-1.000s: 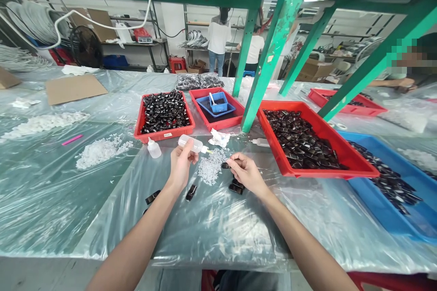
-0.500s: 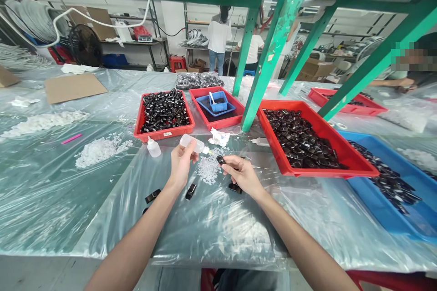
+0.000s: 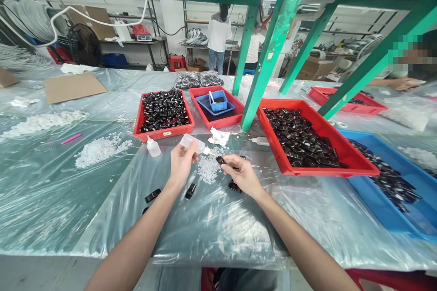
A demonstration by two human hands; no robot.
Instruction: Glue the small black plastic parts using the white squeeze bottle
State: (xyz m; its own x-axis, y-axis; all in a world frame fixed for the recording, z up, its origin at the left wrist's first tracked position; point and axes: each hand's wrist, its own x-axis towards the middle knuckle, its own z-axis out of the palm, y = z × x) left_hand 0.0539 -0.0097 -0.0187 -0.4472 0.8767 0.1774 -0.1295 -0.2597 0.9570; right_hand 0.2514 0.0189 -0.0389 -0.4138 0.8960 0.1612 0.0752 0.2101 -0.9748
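My left hand (image 3: 183, 160) is closed around a translucent squeeze bottle (image 3: 194, 143) with a thin needle tip, tilted to the right. Between the fingertips of my right hand (image 3: 241, 173) is a small glossy black plastic part (image 3: 220, 160). The needle tip points at this part and is close to it; whether they touch I cannot tell. Under both hands lies a pile of small white pieces (image 3: 208, 170). One loose black part (image 3: 190, 191) rests on the plastic sheet near my left wrist, and another black part (image 3: 235, 186) lies below my right hand.
Red trays of black parts stand at the back left (image 3: 164, 134) and right (image 3: 327, 172). Between them is a red tray (image 3: 218, 123) holding blue trays. A blue tray (image 3: 372, 204) is at far right. A green post (image 3: 264, 72) rises from the table. A small bottle (image 3: 153, 148) stands left.
The bottle in my left hand has shifted slightly right and down, bringing its needle tip closer to the black part. My right hand has barely moved.
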